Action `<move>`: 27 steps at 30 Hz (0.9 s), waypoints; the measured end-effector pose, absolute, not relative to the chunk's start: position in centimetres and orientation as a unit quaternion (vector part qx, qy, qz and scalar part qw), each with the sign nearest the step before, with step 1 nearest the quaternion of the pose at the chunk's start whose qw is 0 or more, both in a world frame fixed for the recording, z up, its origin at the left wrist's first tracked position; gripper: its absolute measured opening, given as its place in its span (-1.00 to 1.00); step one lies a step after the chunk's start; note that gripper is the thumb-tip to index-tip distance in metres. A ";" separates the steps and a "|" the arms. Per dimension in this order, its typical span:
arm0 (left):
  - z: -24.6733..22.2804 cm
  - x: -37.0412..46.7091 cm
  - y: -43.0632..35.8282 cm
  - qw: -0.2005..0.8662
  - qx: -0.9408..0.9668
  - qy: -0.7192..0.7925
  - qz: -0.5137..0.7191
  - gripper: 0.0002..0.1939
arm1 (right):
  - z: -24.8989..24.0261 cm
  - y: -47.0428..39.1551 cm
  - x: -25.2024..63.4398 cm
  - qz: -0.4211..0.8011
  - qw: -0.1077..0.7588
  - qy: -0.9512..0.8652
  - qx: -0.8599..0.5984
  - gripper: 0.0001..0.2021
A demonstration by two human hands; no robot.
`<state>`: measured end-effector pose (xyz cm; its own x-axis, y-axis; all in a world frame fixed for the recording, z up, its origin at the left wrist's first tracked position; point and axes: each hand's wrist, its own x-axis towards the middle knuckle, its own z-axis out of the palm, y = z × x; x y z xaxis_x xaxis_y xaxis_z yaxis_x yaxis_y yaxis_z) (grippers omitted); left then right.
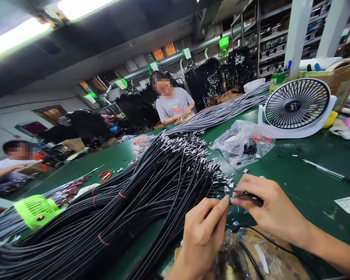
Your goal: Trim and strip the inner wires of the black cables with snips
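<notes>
My left hand (205,229) is closed in a pinch at the lower middle, its fingertips on a small pale end that is too small to make out. Touching close beside it, my right hand (265,202) grips a dark, slim tool (252,198), whose tip meets the left fingertips. To the left lies a large bundle of black cables (140,190) with stripped white ends (192,149) pointing toward the hands. Beneath the hands are a worn brown board (272,256) and a loose black cable (251,258). Small blue and white scraps lie around.
A white fan (297,109), a clear plastic bag (240,142) and a pen (323,169) stand or lie on the green table (312,190). Grey cables (221,111) run behind. Red-handled scissors (105,176) and a green fan (36,211) are left. Two people sit across and at left.
</notes>
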<state>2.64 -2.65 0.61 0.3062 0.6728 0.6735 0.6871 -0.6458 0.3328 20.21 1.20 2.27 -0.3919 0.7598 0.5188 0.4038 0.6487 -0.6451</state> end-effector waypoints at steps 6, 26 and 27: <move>0.3 3.4 -3.0 -0.050 -0.778 -0.473 -0.411 -0.79 | 0.1 0.7 20.2 -0.079 0.474 -0.854 -0.198 -0.78; 1.8 3.2 -2.7 -0.325 -0.703 -0.503 -0.383 -0.85 | 2.7 2.3 20.9 0.326 0.500 -0.715 -0.362 -0.97; 1.7 3.1 -2.5 -0.321 -0.678 -0.513 -0.416 -0.86 | 2.8 2.2 21.0 0.302 0.493 -0.728 -0.368 -0.90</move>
<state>3.09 -2.54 1.75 0.1267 0.9637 0.2352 0.4293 -0.2670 0.8628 20.98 2.17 2.84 -0.2425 0.8334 0.4967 0.2382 0.5474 -0.8022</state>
